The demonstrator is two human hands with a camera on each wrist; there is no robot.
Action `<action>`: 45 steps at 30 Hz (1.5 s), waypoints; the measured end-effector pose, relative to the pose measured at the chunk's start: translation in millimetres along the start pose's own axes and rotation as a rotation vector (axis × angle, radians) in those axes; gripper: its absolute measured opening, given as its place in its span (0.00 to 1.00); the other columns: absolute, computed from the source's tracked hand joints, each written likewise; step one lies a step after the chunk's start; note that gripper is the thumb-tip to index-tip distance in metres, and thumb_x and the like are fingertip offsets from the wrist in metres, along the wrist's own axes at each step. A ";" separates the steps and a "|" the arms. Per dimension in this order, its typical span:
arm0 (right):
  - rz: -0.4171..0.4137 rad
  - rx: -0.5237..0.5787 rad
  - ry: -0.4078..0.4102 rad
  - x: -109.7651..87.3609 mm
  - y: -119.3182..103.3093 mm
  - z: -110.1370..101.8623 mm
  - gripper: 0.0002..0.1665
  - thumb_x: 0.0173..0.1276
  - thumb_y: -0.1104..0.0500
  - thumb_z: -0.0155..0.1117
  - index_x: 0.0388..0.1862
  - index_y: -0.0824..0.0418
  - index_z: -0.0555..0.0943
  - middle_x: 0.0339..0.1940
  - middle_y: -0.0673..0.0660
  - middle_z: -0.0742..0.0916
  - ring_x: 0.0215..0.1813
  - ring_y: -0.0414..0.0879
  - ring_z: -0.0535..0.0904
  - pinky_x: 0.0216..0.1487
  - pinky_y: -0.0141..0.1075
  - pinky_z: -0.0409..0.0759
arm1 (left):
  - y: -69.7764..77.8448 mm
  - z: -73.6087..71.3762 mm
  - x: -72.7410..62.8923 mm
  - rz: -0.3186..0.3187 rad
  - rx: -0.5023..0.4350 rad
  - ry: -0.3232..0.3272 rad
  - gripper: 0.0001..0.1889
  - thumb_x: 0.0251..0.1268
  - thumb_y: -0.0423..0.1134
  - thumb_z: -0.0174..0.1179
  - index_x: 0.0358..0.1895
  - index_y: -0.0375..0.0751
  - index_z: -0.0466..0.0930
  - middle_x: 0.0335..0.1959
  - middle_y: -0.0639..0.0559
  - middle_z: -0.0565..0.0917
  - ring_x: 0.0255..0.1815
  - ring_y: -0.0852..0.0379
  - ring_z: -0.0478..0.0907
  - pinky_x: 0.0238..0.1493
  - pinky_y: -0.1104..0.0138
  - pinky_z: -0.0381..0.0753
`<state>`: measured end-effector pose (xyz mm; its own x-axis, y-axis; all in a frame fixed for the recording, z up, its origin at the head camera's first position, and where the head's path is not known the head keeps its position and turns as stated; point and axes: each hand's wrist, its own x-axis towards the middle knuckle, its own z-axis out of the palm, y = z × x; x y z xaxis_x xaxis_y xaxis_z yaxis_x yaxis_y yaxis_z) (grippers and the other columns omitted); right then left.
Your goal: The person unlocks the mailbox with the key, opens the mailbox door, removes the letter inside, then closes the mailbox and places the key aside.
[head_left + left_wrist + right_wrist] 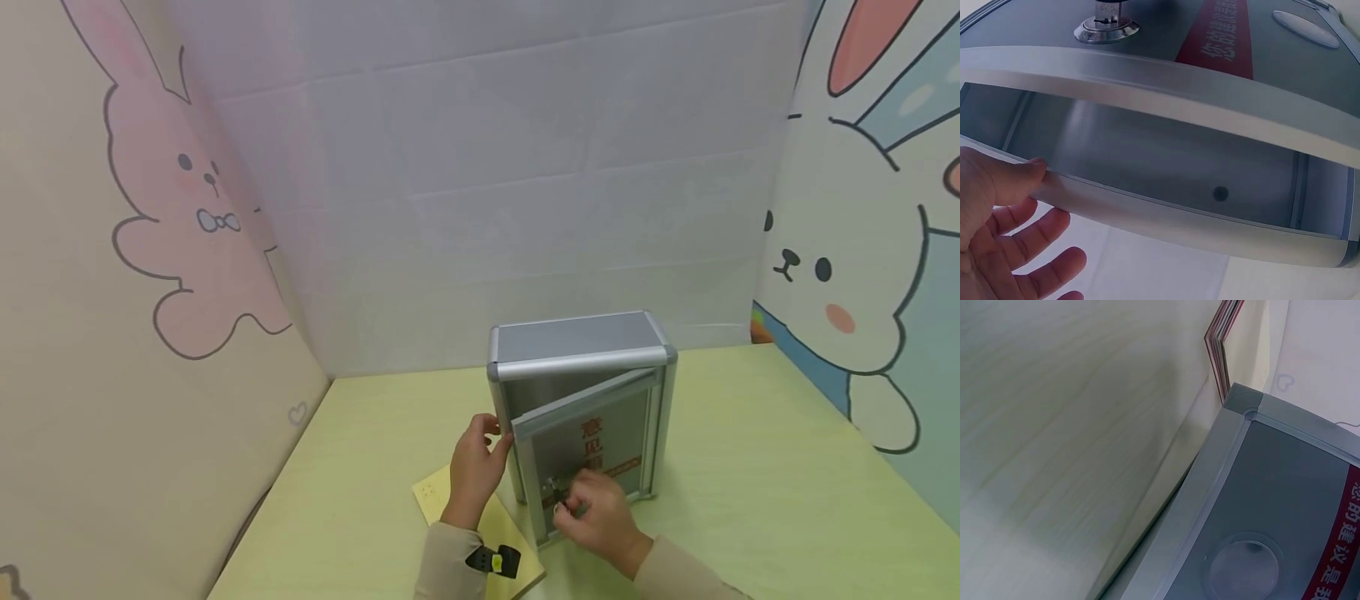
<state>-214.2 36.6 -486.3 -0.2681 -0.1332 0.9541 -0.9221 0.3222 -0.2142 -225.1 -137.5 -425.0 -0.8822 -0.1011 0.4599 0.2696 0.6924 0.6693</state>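
A silver metal box [577, 337] with red lettering stands on the pale green table [750, 500]. Its front door [600, 442] is swung partly open from the left side. My left hand [474, 467] is at the box's left front edge. The left wrist view shows its thumb [1022, 178] resting on the frame, with the fingers loose below, and the box's bare inside [1166, 162]. My right hand [596, 508] is curled at the lock [1107, 28] low on the door and pinches the key there. It does not show in the right wrist view.
A thin yellow booklet [450, 500] lies flat on the table under my left forearm, just left of the box; its edge [1225, 337] shows beyond the door's corner [1254, 409]. Cartoon rabbit panels stand on both sides and a white wall behind.
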 end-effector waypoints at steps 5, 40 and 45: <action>0.002 -0.036 -0.009 1.6 1.1 2.4 0.15 0.33 0.66 0.59 0.11 0.51 0.63 0.13 0.44 0.70 0.19 0.32 0.63 0.22 0.21 0.61 | 0.3 -2.4 0.9 0.035 0.031 0.013 0.10 0.56 0.31 0.66 0.38 0.36 0.75 0.33 0.47 0.82 0.32 0.47 0.77 0.33 0.61 0.74; 0.196 -0.326 -0.110 15.2 -3.1 19.7 0.21 0.33 0.66 0.64 0.08 0.50 0.61 0.12 0.41 0.64 0.20 0.26 0.53 0.16 0.24 0.56 | 2.4 -1.9 0.7 -0.009 0.049 -0.009 0.09 0.55 0.30 0.66 0.36 0.38 0.75 0.34 0.47 0.83 0.30 0.50 0.77 0.32 0.62 0.75; 0.203 -0.349 -0.105 17.2 -2.4 21.8 0.21 0.34 0.66 0.64 0.09 0.50 0.61 0.11 0.41 0.64 0.20 0.27 0.52 0.15 0.24 0.55 | 2.5 -1.9 0.1 -0.015 0.048 -0.012 0.09 0.56 0.31 0.66 0.37 0.38 0.75 0.34 0.48 0.82 0.30 0.50 0.77 0.32 0.62 0.74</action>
<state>-222.6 13.1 -473.9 -0.4784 -0.1232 0.8695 -0.7025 0.6478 -0.2947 -223.9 -137.2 -422.2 -0.8907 -0.1031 0.4427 0.2376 0.7247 0.6468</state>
